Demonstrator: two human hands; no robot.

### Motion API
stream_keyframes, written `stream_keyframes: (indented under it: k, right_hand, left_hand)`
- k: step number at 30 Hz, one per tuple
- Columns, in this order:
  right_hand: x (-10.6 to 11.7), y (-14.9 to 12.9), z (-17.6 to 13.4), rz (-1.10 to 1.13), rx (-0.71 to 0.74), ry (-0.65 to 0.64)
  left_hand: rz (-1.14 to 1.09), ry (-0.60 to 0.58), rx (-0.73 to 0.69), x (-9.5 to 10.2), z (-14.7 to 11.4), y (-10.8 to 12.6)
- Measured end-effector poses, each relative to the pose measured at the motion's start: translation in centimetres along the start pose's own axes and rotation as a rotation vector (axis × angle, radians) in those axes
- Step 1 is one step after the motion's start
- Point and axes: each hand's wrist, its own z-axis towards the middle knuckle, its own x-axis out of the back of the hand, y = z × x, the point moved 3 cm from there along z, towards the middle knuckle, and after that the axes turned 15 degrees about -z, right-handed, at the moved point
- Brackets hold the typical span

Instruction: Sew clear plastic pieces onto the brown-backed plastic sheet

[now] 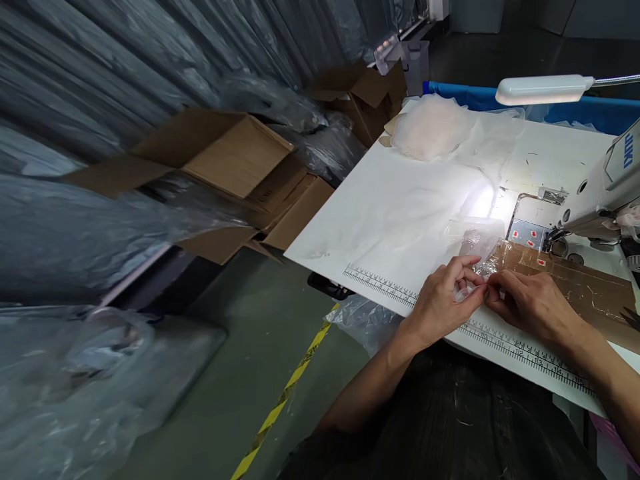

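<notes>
My left hand pinches the edge of a thin, sheer white fabric piece near the front of the sewing table. Right beside it, my right hand is closed with thumb and fingertips together on the same edge, the two sets of fingertips almost meeting. Part of the fabric is hidden behind my fingers. Past my hands stands a white sewing machine, its presser foot area to the right of the fabric. Brown cardboard covered with clear tape lies beside my right hand.
A pile of sheer pale fabric lies at the table's far end. A lamp hangs above the machine. Dark scissors or snips lie at the right edge. Open cardboard boxes and plastic-wrapped bundles stand left; a ruler strip runs along the front edge.
</notes>
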Motion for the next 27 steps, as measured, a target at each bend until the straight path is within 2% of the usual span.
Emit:
stream_keyframes:
  k: [4,8,12,17,22,27]
  right_hand:
    - [-0.1,-0.1,0.0,-0.005,-0.013,0.007]
    - [-0.3,0.1,0.0,0.091,-0.047,-0.023]
    - [-0.3,1.1,0.0,0.224,-0.202,-0.062]
    - [0.5,1.6,0.3,0.463,-0.389,-0.072]
    - [1.7,1.7,0.7,0.586,-0.380,-0.053]
    - [1.6,2.0,0.4,0.610,-0.335,-0.223]
  left_hand:
    - [0.024,-0.027,-0.035,0.0,0.0,0.0]
    - [0.059,-0.051,-0.093,-0.1,0.0,-0.1]
    - [0.091,-0.040,-0.115,-0.2,-0.1,-0.1]
    - [0.009,-0.036,-0.140,-0.1,0.0,-0.5]
    - [-0.073,-0.005,-0.153,-0.1,0.0,-0.7]
    - [-0.120,0.005,-0.111,0.1,-0.2,-0.3]
